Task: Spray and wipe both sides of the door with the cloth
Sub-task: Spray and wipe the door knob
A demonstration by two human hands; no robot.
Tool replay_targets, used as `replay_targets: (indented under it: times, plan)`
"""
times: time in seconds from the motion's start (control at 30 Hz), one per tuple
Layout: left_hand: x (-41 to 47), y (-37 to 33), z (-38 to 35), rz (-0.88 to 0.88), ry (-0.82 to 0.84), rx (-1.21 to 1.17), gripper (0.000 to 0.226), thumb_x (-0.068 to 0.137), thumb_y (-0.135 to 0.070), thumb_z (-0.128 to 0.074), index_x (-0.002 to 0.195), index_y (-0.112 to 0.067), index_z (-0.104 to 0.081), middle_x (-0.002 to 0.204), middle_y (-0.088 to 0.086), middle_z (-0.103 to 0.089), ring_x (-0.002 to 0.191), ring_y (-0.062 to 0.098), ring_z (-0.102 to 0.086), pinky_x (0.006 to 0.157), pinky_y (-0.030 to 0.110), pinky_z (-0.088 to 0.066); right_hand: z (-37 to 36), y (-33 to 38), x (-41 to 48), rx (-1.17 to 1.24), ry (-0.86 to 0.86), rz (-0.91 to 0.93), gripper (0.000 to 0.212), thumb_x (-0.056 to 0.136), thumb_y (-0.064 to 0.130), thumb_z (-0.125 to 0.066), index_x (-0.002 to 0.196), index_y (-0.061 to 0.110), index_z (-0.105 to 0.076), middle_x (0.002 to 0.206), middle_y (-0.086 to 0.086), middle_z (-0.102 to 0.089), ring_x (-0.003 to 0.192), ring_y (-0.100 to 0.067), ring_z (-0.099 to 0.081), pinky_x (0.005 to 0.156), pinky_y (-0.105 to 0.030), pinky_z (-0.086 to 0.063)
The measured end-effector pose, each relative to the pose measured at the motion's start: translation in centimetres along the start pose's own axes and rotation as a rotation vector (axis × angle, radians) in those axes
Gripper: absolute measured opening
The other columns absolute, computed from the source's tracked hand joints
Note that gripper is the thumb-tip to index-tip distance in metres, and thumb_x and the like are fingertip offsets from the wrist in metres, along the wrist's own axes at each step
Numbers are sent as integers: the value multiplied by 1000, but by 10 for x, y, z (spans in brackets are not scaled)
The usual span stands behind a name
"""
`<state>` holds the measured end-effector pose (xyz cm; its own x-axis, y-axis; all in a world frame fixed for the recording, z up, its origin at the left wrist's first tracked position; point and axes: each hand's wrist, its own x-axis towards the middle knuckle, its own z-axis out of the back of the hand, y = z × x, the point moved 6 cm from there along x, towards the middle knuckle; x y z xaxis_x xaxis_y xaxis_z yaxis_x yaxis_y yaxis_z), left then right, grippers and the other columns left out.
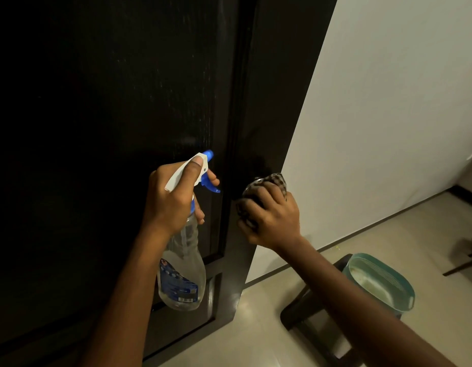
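A dark wooden door (110, 115) fills the left and middle of the head view, with faint spray droplets on its panel. My left hand (174, 200) grips a clear spray bottle (183, 274) by its neck, one finger on the blue trigger, the white and blue nozzle aimed at the door panel. My right hand (272, 218) holds a bunched checked cloth (272, 182) against the door's right stile near its edge. Whatever the cloth covers there is hidden.
A white wall (388, 102) runs to the right of the door edge. On the pale tiled floor (256, 340) below my right arm stands a dark stool (309, 313) bearing a teal basin (404, 303). Another dark object (465, 250) lies at the far right.
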<state>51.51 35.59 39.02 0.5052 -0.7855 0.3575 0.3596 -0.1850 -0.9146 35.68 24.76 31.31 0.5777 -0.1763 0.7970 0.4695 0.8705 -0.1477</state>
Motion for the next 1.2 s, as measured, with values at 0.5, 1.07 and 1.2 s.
replay_targets:
  times: [0.5,1.07,1.2]
  plan:
    - [0,0,0,-9,34,-17,45,96,-43,-37,81,-13,-68,85,2,-75,34,31,-57,39,33,-50,-1,21,1,-64,170,-35,33,84,41,-58,102,20,-75,115,-3,-64,117,-26,-55,98,-51,-43]
    - [1,6,2,-18,76,1,50,97,-44,-36,84,-10,-69,86,2,-76,35,32,-57,43,36,-52,-30,26,-29,2394,-442,-2130,51,107,26,-27,115,-11,-62,107,-39,-64,61,-39,-71,64,-41,-61]
    - [0,5,4,-8,77,-13,49,96,-44,-36,83,-10,-68,86,2,-76,35,33,-57,42,38,-52,-20,29,-17,2403,-494,-2114,54,106,25,-26,113,-15,-62,104,-47,-60,76,-46,-71,65,-48,-59]
